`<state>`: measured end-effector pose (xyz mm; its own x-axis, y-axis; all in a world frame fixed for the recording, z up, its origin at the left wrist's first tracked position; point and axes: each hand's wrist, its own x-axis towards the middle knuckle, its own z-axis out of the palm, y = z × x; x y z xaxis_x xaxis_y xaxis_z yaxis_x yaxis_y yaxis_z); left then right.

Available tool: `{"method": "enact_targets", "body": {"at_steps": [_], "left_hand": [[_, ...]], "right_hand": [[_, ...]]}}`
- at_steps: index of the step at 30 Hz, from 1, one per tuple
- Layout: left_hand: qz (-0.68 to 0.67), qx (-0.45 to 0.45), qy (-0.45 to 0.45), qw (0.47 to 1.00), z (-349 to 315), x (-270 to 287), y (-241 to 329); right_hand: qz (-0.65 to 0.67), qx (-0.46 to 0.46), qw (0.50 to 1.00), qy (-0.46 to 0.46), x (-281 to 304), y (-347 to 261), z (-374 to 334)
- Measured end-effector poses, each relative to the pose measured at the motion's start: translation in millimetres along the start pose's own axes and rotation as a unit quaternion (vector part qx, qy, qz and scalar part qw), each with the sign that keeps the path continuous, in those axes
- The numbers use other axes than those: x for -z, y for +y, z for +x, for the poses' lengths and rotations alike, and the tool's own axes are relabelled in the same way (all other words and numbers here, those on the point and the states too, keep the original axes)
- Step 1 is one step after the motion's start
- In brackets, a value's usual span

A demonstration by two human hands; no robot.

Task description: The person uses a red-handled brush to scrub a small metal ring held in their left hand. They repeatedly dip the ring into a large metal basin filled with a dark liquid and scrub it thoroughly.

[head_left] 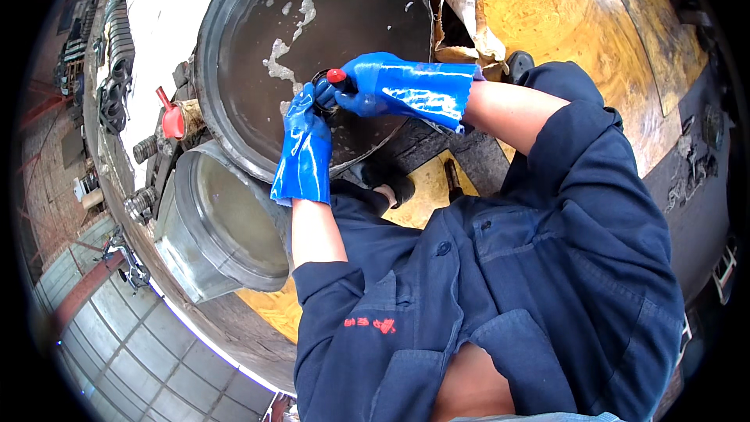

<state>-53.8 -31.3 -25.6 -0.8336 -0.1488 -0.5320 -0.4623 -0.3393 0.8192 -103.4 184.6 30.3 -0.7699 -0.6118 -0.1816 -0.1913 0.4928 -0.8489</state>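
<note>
Both my hands wear long blue rubber gloves and meet above the near part of a large round tub (209, 62) of murky brown water. My left hand (303, 137) is closed, its fingers round the side of a small dark metal part (331, 112) that looks round. In my right hand (379, 84), the fingers wrap a tool whose red handle end (336, 76) sticks out by the thumb. The tool's other end is hidden between the gloves, against or inside the part. Pale foam (279, 62) floats in a streak on the water.
Left of the tub stands a grey bucket (178, 223) of cloudy liquid. Beyond it lie a red scoop (172, 119) and ribbed metal parts (142, 205). A torn cardboard sack (457, 53) leans at the tub's right rim, beside yellow wooden boards (562, 23).
</note>
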Motion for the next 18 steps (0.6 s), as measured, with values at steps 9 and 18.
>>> {"method": "enact_targets", "body": {"at_steps": [9, 18], "left_hand": [[-0.123, 0.025, 0.04, 0.991, 3.6, 3.8, 4.2], [-0.086, 0.029, 0.092, 0.992, 1.0, 6.5, 3.5]], "right_hand": [[-0.013, 0.034, 0.999, 0.04, 5.6, 5.4, 3.6], [-0.073, 0.031, 0.988, 0.129, -10.6, 29.7, 9.2]]}}
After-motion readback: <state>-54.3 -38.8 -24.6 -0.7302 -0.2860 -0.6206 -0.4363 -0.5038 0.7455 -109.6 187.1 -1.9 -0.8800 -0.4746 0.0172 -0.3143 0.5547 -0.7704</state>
